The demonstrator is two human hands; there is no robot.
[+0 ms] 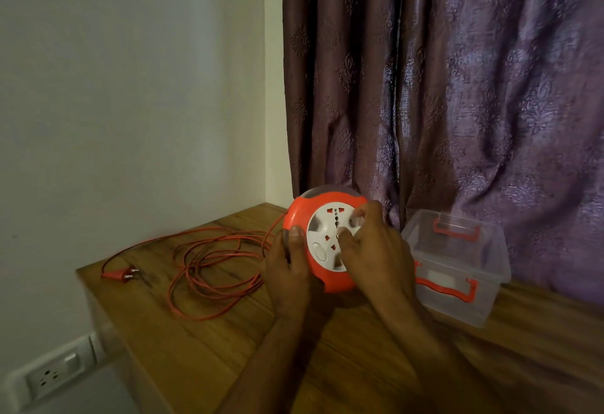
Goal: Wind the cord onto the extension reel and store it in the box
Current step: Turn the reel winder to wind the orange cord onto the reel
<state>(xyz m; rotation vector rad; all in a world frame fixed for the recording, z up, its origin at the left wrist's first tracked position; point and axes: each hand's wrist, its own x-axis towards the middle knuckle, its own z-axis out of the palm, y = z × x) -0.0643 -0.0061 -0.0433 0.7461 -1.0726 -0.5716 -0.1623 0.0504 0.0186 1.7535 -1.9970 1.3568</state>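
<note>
Reel (327,240) is tilted up on the worktop (209,348). Left hand (287,269) grips its orange rim, right hand (372,250) fingers curl on the white hub. Cord (209,269) lies loose beside it, box (457,266) open nearby. I'd crank steady and keep the loops from snagging.

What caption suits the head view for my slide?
Left hand steadies the orange extension reel while right hand turns its white hub; loose cord on the table, clear box beside.
</note>
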